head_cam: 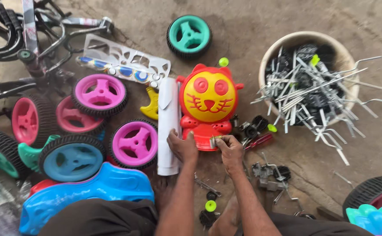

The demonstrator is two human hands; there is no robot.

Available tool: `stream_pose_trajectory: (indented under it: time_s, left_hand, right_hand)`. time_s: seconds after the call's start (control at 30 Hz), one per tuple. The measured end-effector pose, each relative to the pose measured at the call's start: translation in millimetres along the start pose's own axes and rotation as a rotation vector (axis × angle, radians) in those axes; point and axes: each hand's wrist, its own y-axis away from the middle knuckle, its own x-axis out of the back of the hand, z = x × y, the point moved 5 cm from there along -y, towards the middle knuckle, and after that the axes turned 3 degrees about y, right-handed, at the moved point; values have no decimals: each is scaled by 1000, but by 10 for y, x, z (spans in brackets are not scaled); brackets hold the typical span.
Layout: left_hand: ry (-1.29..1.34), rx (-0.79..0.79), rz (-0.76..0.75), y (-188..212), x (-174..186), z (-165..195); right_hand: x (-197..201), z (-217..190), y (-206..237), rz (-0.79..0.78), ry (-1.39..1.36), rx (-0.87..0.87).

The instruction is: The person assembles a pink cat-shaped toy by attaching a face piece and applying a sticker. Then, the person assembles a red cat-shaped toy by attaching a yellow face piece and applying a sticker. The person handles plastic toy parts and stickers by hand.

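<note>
A red and yellow plastic toy panel shaped like a cat face [208,101] lies flat on the ground before me. My left hand [182,146] rests on its lower left edge, fingers bent over the red base. My right hand [229,148] pinches a small metal part [213,140] against the panel's lower right edge. A white rolled sheet [168,126] lies along the panel's left side, touching my left hand.
A beige basin [287,43] full of bent metal rods sits at right. Pink, blue and teal toy wheels [100,94] crowd the left, beside a blue plastic body piece [90,192]. A red-handled screwdriver [259,140] and small brackets [269,172] lie near my right hand.
</note>
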Motion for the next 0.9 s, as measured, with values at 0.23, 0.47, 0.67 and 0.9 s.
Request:
stream_pose_trajectory:
  time_s: [0.23, 0.47, 0.67, 0.9]
  left_hand:
    - [130, -225, -247, 128, -146, -220]
    - [222, -169, -502, 167, -79, -190]
    - [1035, 415, -677, 274, -257, -263]
    - [681, 219, -735, 127, -147, -351]
  right_hand:
    - [-111, 300, 7, 41, 179, 103]
    - [-167, 338, 77, 57, 254, 61]
    - [-250, 270, 141, -63, 136, 179]
    - [-255, 217, 57, -92, -6, 68]
